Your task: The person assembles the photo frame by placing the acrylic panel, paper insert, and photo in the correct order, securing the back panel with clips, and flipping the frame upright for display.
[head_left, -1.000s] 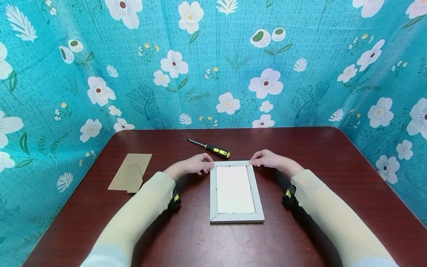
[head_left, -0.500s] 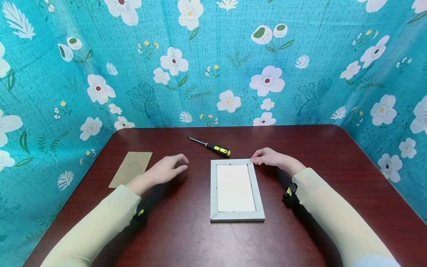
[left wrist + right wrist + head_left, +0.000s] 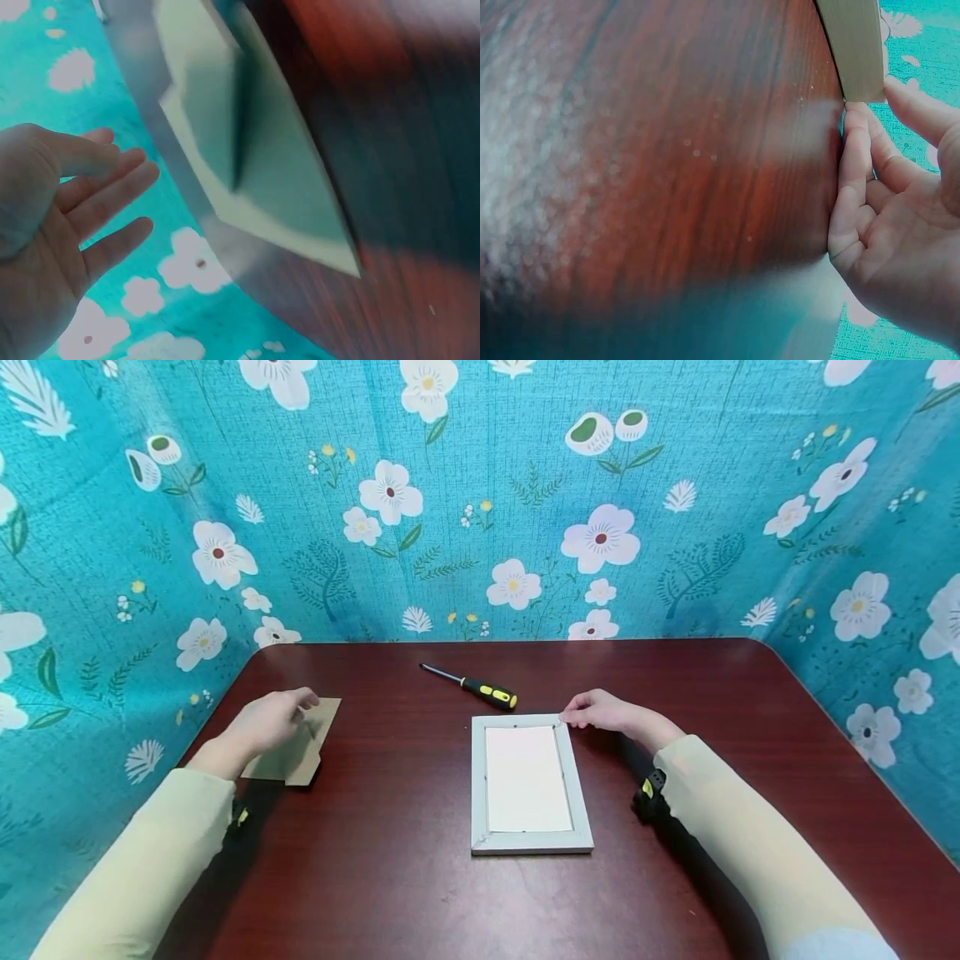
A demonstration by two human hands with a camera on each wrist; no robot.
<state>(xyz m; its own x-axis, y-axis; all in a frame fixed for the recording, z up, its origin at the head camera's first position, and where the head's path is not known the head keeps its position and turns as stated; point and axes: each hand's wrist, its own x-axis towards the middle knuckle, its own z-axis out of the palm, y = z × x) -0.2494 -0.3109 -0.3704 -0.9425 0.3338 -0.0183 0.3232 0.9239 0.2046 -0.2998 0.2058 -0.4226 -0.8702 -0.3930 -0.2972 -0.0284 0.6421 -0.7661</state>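
A picture frame (image 3: 582, 789) with pale grey edges and a white sheet (image 3: 528, 777) inside lies flat on the table. My right hand (image 3: 600, 710) pinches its far right corner; in the right wrist view, the thumb sits on one side of the frame corner (image 3: 864, 60) and fingertips on the other. Over at the left, my left hand (image 3: 266, 722) hovers over a tan backing board (image 3: 303, 767) with a stand flap on it, partly covering it. The left wrist view has the fingers (image 3: 112, 199) loosely extended, apart from the blurred board (image 3: 281, 195).
A black and yellow screwdriver (image 3: 487, 692) lies behind the frame, its shaft pointing left. The dark red table (image 3: 405, 877) meets a blue flowered cloth (image 3: 465, 527) at the back and sides.
My left hand has let go of the frame's far left corner and moved left to the backing board. The right hand stays at its corner.
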